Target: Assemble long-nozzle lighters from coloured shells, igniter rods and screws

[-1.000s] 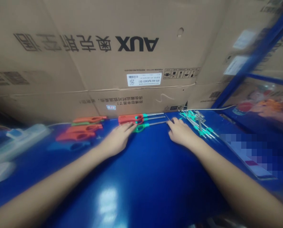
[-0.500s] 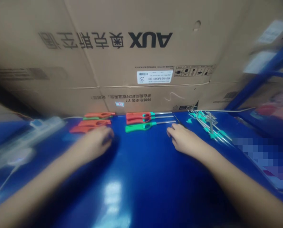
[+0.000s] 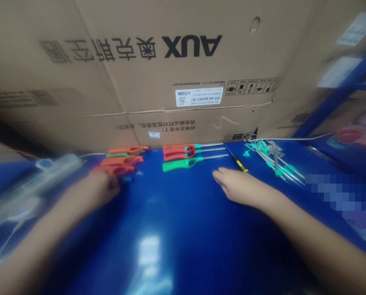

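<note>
My left hand (image 3: 101,187) is blurred, its fingers curled beside the nearest of several orange and green handle shells (image 3: 121,160) at the back left; whether it holds anything is hidden. My right hand (image 3: 235,182) rests low over the blue table, fingers bent together, their tips partly turned away. Just behind it lies a screwdriver (image 3: 240,164) with a yellow and black handle. Between the hands, further back, lie two red lighters (image 3: 178,152) and a green lighter (image 3: 179,164), their metal tubes pointing right.
Metal tubes with teal parts (image 3: 278,164) lie at the back right. A white power strip (image 3: 47,180) with a cable is at the left. A large cardboard box (image 3: 158,90) stands along the back edge of the blue table (image 3: 183,229).
My left hand has moved left and slightly nearer to me. My right hand has shifted slightly nearer, uncovering the screwdriver's handle.
</note>
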Motion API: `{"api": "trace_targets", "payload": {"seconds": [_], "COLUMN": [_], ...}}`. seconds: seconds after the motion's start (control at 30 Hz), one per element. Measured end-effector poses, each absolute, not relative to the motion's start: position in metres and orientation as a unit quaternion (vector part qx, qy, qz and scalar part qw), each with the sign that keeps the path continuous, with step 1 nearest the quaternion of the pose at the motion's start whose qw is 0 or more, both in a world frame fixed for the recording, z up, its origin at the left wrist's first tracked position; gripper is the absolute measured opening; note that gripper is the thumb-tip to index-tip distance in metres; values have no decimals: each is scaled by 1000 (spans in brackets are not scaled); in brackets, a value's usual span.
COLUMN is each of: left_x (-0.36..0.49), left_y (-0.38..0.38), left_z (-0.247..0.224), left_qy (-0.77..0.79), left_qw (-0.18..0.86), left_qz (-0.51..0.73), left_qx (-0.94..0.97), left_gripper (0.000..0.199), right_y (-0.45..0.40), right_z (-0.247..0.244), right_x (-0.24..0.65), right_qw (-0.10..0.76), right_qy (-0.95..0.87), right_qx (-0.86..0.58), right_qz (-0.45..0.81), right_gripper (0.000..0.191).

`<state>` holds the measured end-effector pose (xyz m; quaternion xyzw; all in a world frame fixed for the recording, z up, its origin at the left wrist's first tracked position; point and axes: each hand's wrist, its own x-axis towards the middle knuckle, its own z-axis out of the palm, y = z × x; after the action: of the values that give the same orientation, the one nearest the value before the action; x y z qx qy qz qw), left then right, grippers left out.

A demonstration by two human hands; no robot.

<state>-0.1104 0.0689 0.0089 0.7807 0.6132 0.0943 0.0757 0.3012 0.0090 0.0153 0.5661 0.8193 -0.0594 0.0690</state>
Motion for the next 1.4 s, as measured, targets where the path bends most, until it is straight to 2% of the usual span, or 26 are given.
{"api": "trace_targets", "payload": {"seconds": [0.1,0.2,0.33,0.47,0.57,0.87,1.2,1.4], "left_x": [-93,-60,-15,5,7,-3,-7,-9], "left_y": [60,43,15,-7,-15,1,18,18], "left_z": [8,4,-6,-9,-5,-17,-24,-26], "left_qy": [555,477,387,328,284,324,342,346], "left_qw": [123,134,138,189,184,195,224,223], "left_qz": [-1,62,151,134,113,191,258,265], "left_qx": [823,866,899,916,934,906,875,872], "left_gripper": [17,20,22,19,28,46,38,40], "right_y": [7,1,-10,-17,-18,-8,1,2], "right_z": [17,21,23,21,19,17,24,26], "right_x": [297,289,275,264,261,273,286,292], "right_qw": [80,62,-25,-57,-40,-17,3,-49], "right_qy": [826,845,896,943,961,949,937,943], "right_qx": [554,525,433,309,257,305,343,324], "right_qz": [-56,-74,-94,-111,-95,-82,-67,-68], "right_gripper": [22,24,33,33,21,11,11,22]}}
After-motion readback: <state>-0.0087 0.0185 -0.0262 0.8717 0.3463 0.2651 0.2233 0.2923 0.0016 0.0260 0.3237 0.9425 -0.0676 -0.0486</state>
